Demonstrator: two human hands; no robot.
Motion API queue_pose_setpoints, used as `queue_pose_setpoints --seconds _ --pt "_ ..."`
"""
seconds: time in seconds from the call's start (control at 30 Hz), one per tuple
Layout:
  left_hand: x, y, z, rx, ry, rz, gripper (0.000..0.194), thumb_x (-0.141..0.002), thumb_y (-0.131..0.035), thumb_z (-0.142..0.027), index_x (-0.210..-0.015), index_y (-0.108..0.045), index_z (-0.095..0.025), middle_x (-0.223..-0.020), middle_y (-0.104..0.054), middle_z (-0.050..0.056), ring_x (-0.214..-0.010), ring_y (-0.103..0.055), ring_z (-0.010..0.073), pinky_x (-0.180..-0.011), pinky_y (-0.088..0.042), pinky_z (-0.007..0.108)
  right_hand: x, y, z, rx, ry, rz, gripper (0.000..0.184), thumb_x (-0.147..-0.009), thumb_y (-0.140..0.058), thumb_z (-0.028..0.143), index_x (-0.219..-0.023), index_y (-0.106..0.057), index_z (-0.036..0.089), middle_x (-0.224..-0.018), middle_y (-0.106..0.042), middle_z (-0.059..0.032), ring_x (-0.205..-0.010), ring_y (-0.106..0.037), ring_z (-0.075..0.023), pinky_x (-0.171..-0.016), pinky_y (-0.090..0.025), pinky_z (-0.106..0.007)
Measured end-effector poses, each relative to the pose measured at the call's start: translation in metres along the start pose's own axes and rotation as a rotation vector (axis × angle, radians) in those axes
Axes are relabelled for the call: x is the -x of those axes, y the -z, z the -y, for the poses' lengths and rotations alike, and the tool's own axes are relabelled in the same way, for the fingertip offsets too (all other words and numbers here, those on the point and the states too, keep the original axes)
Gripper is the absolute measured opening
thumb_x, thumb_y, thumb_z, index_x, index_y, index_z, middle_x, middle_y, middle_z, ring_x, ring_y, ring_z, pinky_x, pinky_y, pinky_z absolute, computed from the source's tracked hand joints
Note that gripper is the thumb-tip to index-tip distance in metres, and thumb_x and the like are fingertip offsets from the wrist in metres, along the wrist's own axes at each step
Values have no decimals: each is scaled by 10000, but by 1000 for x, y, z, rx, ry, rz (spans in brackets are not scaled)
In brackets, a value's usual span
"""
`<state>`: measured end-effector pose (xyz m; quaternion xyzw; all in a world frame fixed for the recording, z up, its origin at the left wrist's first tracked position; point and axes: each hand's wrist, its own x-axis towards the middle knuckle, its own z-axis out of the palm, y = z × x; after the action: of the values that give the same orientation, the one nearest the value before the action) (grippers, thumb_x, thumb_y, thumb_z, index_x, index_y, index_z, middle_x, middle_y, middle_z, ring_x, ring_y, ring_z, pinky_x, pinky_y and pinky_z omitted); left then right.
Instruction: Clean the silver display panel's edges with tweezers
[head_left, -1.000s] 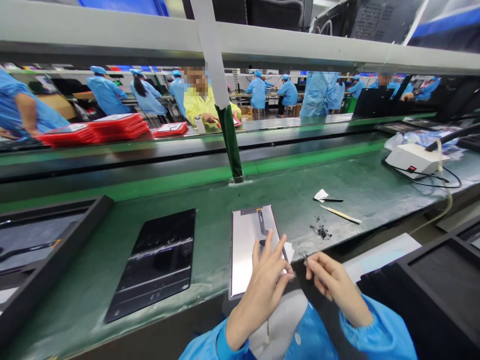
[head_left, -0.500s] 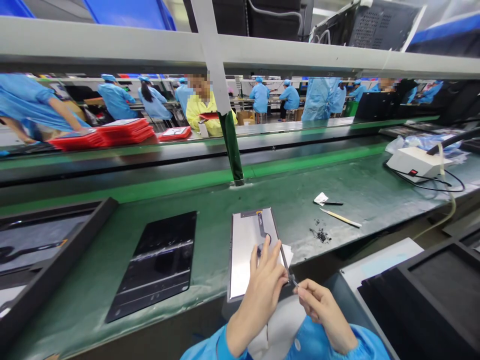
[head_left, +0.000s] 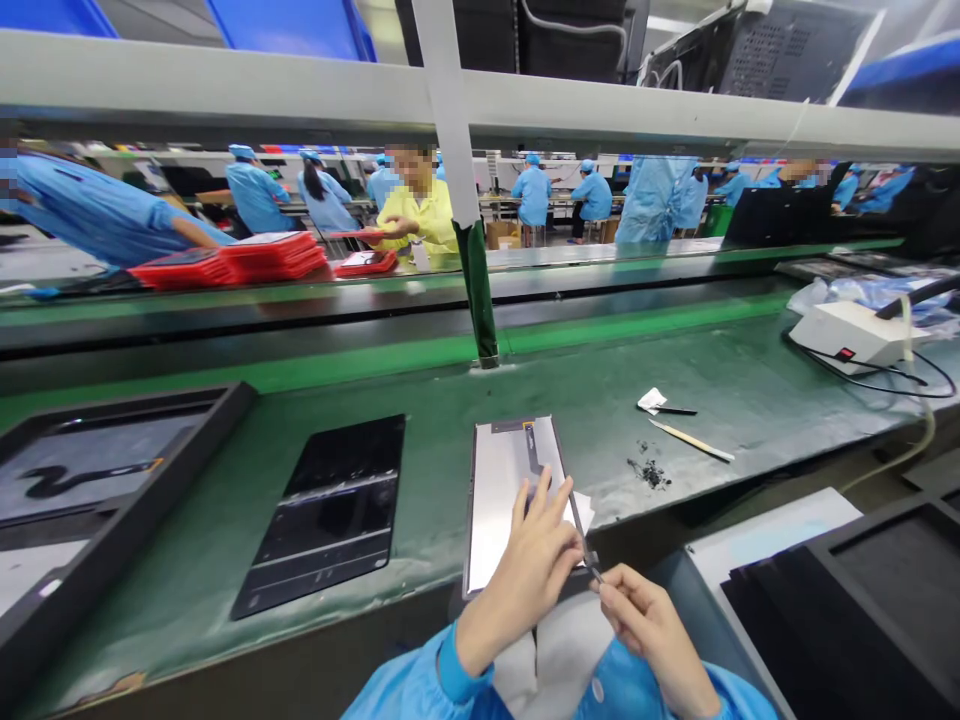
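Note:
A display panel [head_left: 491,530] with a silver-white back lies near the bench's front edge, a dark flex cable [head_left: 533,448] running down from its top. My left hand [head_left: 536,550] rests over its lower right part, fingers spread, thumb side by the right edge. At the panel's lower right corner my right hand [head_left: 641,615] pinches the end of a thin dark strip [head_left: 592,565]; whether it is tape or a tool is hard to make out. To the left lies a glossy black glass panel [head_left: 334,510]. A white slip [head_left: 584,510] shows beside the silver panel's right edge.
Black scraps [head_left: 651,474], a pale-handled blade-like tool [head_left: 694,441] and a black tool [head_left: 675,410] by white paper lie right. A dark tray [head_left: 202,450] stands left, a white device [head_left: 855,335] far right. Black foam trays [head_left: 840,590] are near my right side. Co-workers sit beyond.
The view has shifted slightly, so the bench things appear further right. Both hands keep nearly the same place at the panel. Across the bench, the person in yellow has moved a red tray leftward.

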<state>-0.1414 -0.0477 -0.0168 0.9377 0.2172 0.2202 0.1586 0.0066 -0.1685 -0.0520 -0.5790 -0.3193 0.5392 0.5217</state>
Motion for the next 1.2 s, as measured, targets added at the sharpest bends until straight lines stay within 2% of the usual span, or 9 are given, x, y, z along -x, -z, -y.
queue_pose_setpoints --seconds 0.07,0.2,0.37,0.43,0.53,0.67,0.73,0.9,1.2 --pt "7 -1 -5 -56 -48 -46 173 -902 -495 -33 -840 -587 -166 -1591 -332 149 -1518 -67 359 -1146 -241 679 1 -3 -4 -30 -35 -14 540 -788 -629 726 -805 -582 189 -531 -407 86 -439 -234 -66 -443 -167 -226" --pt "-2 1 -19 -122 -198 -17 179 -891 -506 -16 -880 -584 -177 -1580 -357 143 -1521 -87 327 -1171 -231 644 4 -7 -6 -1 41 -31 529 -811 -603 727 -803 -555 200 -488 -398 87 -450 -285 -88 -459 -233 -228" --pt "-21 6 -12 -91 -157 -9 123 -929 -495 -79 -931 -575 -171 -1481 -505 153 -1484 -261 324 -1160 -302 624 7 -6 -9 44 76 -57 513 -802 -648 696 -727 -533 201 -599 -439 59 -488 -308 -79 -465 -264 -225" --pt "-11 11 -2 -71 -122 -67 140 -952 -468 -100 -1010 -577 -166 -1454 -533 159 -1459 -330 305 -1162 -331 592 8 -4 -11 23 21 -42 545 -785 -633 732 -747 -570 192 -586 -391 73 -455 -245 -63 -425 -215 -219" --pt "23 23 18 -80 -87 -159 248 -1018 -422 -191 -1239 -528 -158 -1441 -549 151 -1411 -427 257 -1152 -391 511 8 -2 -13 15 -39 -25 612 -766 -590 789 -820 -619 180 -523 -355 92 -411 -228 -56 -390 -178 -210" --pt "73 37 38 -183 -93 -166 617 -946 -581 -472 -1459 -410 -175 -1430 -561 138 -1355 -495 286 -1113 -450 472 8 -5 -11 -3 -48 -41 659 -750 -571 819 -801 -638 166 -454 -331 107 -381 -237 -48 -372 -177 -196" --pt "87 38 42 -241 -92 -166 687 -931 -601 -483 -1500 -374 -173 -1433 -557 133 -1334 -516 290 -1095 -471 447 8 -7 -9 -36 -69 -49 660 -743 -592 811 -805 -655 157 -446 -328 111 -379 -224 -39 -372 -167 -188" --pt "93 29 42 -284 -85 -242 554 -996 -536 -324 -1510 -376 -189 -1407 -589 99 -1310 -546 250 -1082 -487 394 9 -9 -6 -138 -147 -77 641 -693 -662 795 -772 -649 159 -441 -324 118 -371 -189 -28 -353 -145 -175" --pt "91 22 42 -230 -52 -298 500 -981 -563 -276 -1463 -454 -204 -1371 -621 92 -1288 -570 257 -1086 -488 420 14 -8 12 -238 -181 -159 624 -633 -738 765 -716 -622 158 -439 -316 118 -391 -159 -26 -347 -108 -169"
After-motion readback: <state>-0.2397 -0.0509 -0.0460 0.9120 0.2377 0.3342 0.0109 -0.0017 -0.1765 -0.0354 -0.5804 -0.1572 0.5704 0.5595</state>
